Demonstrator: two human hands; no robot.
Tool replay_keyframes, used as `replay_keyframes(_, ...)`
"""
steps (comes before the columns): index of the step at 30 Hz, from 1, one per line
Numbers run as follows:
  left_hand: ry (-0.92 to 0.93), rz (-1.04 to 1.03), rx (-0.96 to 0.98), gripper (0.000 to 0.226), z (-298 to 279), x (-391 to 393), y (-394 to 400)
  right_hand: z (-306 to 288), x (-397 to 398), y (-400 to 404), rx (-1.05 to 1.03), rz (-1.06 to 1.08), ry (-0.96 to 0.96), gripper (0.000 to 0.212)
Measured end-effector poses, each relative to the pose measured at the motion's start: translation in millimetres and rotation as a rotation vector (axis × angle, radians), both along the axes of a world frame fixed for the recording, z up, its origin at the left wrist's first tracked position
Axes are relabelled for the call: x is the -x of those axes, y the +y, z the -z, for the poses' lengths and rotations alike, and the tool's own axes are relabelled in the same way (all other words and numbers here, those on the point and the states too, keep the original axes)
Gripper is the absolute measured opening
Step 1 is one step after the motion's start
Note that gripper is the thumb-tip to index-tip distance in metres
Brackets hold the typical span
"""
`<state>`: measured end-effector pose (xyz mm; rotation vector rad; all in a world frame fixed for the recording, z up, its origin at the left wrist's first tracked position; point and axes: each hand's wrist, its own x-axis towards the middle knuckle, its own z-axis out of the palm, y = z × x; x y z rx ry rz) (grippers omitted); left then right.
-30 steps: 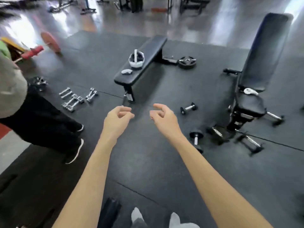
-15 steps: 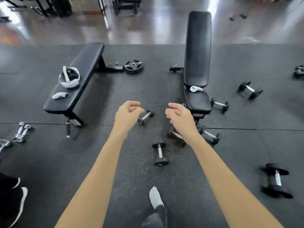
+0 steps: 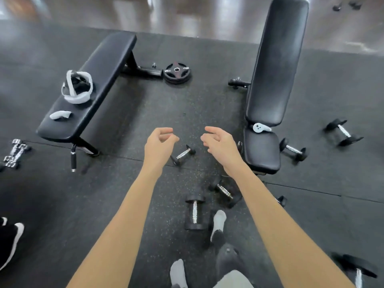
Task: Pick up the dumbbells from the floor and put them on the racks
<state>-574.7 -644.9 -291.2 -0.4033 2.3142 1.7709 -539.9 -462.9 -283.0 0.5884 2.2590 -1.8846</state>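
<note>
Several black dumbbells with chrome handles lie on the dark rubber floor. A small dumbbell [image 3: 182,155] lies just below and between my hands. A larger dumbbell [image 3: 194,213] lies near my foot, and another dumbbell [image 3: 224,190] lies half under my right forearm. More dumbbells lie beside the incline bench [image 3: 293,150], at the right [image 3: 344,132] and at the bottom right corner [image 3: 357,271]. My left hand [image 3: 159,145] and my right hand [image 3: 221,143] are held out over the floor, fingers loosely curled and empty. No rack is in view.
A flat bench [image 3: 108,65] at the left carries a white headset [image 3: 76,87] and a controller [image 3: 60,114]. An incline bench [image 3: 274,69] stands at the right with a controller [image 3: 260,128] on its seat. A weight plate [image 3: 176,72] lies between them. Chrome dumbbells [image 3: 15,152] and another person's shoe [image 3: 12,242] are at the left.
The view has swung right and moved closer to the floor dumbbells. The incline bench is now nearer the middle. Both hands stay empty and held out in front.
</note>
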Motion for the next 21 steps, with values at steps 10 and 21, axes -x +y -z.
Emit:
replay_keyframes(10, -0.118, -0.139, 0.004, 0.030, 48.5, 143.6, 54.0, 46.2, 186.8, 34.3, -0.021, -0.229, -0.119, 0.049)
replay_keyframes(21, -0.425, -0.130, 0.002, 0.053, 158.8, 283.2, 16.0, 156.2, 315.8, -2.2, 0.001, -0.168, -0.331, 0.053)
